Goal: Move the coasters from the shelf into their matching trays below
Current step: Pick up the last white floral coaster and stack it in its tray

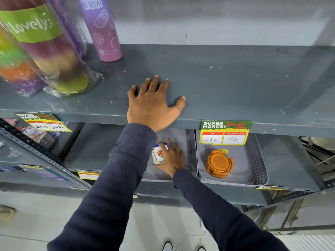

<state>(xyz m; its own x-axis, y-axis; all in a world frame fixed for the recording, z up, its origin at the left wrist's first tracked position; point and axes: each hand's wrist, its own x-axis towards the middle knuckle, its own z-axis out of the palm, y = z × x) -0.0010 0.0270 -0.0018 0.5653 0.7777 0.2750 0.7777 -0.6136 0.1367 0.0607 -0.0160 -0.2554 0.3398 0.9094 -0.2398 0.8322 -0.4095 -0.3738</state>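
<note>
- Grey metal shelf: no coasters visible; left hand flat, fingers spread, empty.
- Right grey perforated tray below shelf: orange round coaster set placed.
- Left grey tray: right hand clamped on white floral coaster set; release apparently remains.

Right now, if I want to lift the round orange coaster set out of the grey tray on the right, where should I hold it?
Grip the round orange coaster set by its outer holder rim, across opposite sides, coming from the front and above. It appears to lie tilted in the grey perforated tray, with its face up, and the upper shelf edge overhangs it.
</note>
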